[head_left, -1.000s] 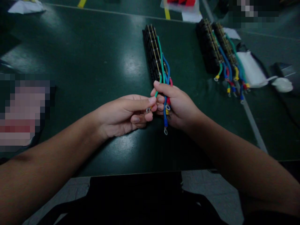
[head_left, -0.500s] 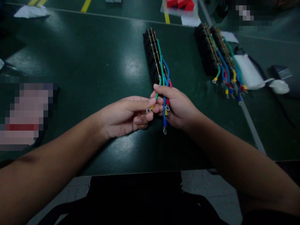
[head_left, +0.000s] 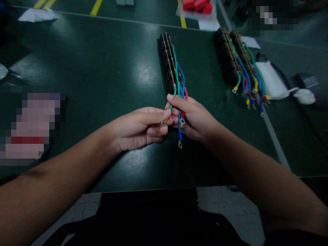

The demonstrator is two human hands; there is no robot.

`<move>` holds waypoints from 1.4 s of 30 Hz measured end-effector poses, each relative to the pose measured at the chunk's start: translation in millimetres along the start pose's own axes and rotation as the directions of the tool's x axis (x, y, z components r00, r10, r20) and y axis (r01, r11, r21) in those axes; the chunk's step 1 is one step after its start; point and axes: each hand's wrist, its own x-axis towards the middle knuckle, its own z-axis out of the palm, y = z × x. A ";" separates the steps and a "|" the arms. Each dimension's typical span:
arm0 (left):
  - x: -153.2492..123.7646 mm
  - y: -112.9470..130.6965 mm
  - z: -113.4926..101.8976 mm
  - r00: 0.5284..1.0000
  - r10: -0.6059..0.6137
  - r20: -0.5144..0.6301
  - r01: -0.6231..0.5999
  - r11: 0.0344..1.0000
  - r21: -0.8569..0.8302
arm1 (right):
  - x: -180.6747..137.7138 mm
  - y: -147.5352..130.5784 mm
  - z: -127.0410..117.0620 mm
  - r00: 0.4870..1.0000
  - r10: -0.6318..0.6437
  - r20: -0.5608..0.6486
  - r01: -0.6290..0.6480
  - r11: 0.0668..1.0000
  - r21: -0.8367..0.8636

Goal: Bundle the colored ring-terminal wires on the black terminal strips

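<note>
A long black block with brass-coloured rods along its top lies on the green table, pointing away from me. Green, blue and red wires run from its near end, tipped with ring terminals. My left hand pinches a green wire close to its yellow-sleeved ring terminal. With thumb and fingers, my right hand grips the wires at the block's near end. A blue wire with a blue-sleeved ring terminal hangs below the right fingers. The fingers partly hide the other wire ends.
Two similar wired black blocks lie at the right. Beside them are a white pouch-like item and a dark cable. Red pieces in a clear bag lie at the back. A blurred-out flat object is at the left.
The view has shifted slightly. Both hands keep their hold on the wires, and the block stays in place.
</note>
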 end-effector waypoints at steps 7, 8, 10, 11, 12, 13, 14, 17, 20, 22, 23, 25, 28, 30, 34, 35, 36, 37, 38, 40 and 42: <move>0.7 1.3 -1.1 1.000 0.008 0.026 -0.007 1.000 -0.029 | 0.6 -0.6 -2.2 0.999 -0.016 0.047 0.017 0.999 -0.027; 0.9 1.3 -0.9 1.000 0.011 0.028 -0.011 1.000 -0.025 | 0.6 -0.6 -2.5 0.998 -0.020 0.056 0.022 0.999 -0.026; 1.4 1.0 -0.6 0.999 0.012 0.030 -0.012 1.000 -0.019 | 0.6 -0.7 -3.0 0.997 -0.023 0.070 0.025 0.999 -0.028; 1.6 0.9 -0.6 1.000 0.011 0.029 -0.011 1.000 -0.019 | 0.6 -0.9 -3.2 0.997 -0.021 0.074 0.024 0.999 -0.032; 1.9 0.9 -0.5 1.000 0.010 0.027 -0.010 1.000 -0.019 | 0.7 -1.1 -3.4 0.997 -0.018 0.078 0.020 0.999 -0.036; 2.1 0.9 -0.5 1.000 0.010 0.022 -0.009 1.000 -0.021 | 0.8 -1.4 -3.6 0.997 -0.012 0.081 0.015 0.999 -0.040; 2.3 1.0 -0.4 1.000 0.008 0.016 -0.008 1.000 -0.023 | 1.0 -1.7 -3.7 0.997 -0.007 0.082 0.011 0.999 -0.043; 2.3 1.2 -0.2 1.000 0.000 0.010 0.000 1.000 -0.029 | 1.8 -2.0 -4.2 0.997 0.000 0.082 0.003 0.999 -0.038; 1.5 1.0 -0.6 1.000 -0.005 0.015 0.005 1.000 -0.029 | 2.8 -1.4 -4.8 0.996 -0.002 0.088 0.005 1.000 -0.027; 0.8 0.9 -1.0 1.000 0.002 0.021 -0.001 1.000 -0.024 | 3.4 -0.9 -5.7 0.995 -0.002 0.098 0.004 1.000 -0.027; 0.4 1.2 -1.3 1.000 0.006 0.026 -0.006 1.000 -0.021 | 3.6 -0.6 -6.2 0.994 0.001 0.105 0.002 0.999 -0.032; -0.1 2.4 -1.5 0.999 0.011 0.041 -0.011 1.000 -0.020 | 3.8 0.0 -7.3 0.992 0.013 0.123 -0.007 0.999 -0.046; -0.3 5.3 -1.4 0.998 0.003 0.064 -0.001 0.999 -0.035 | 3.7 0.3 -8.7 0.990 0.027 0.137 -0.019 0.998 -0.060; 0.2 6.6 -1.2 0.998 0.002 0.068 0.002 0.999 -0.048 | 3.6 0.2 -8.9 0.990 0.025 0.140 -0.018 0.998 -0.056; 1.5 4.4 -0.8 0.998 0.031 0.062 -0.028 0.999 -0.039 | 3.4 -0.4 -7.4 0.991 0.012 0.134 -0.006 0.999 -0.043; 1.8 3.3 -0.7 0.997 0.038 0.064 -0.036 0.999 -0.033 | 3.3 -0.5 -6.8 0.992 0.007 0.126 -0.002 0.999 -0.036; 2.0 2.1 -0.7 0.997 0.043 0.066 -0.041 0.999 -0.029 | 3.2 -0.6 -6.1 0.993 0.000 0.115 0.003 1.000 -0.028; 2.2 1.2 -0.8 0.997 0.045 0.068 -0.043 0.999 -0.027 | 3.0 -0.6 -5.4 0.995 -0.006 0.103 0.008 1.000 -0.018; 2.4 0.4 -1.0 0.997 0.045 0.067 -0.043 0.999 -0.026 | 2.9 -0.5 -4.9 0.996 -0.012 0.090 0.013 1.000 -0.008; 2.7 -0.5 -1.5 0.998 0.039 0.059 -0.038 0.999 -0.022 | 2.9 -0.2 -4.3 0.997 -0.018 0.070 0.017 1.000 0.005; 3.0 -0.7 -1.8 0.998 0.034 0.051 -0.033 0.999 -0.020 | 3.3 0.2 -4.6 0.997 -0.015 0.071 0.015 1.000 0.013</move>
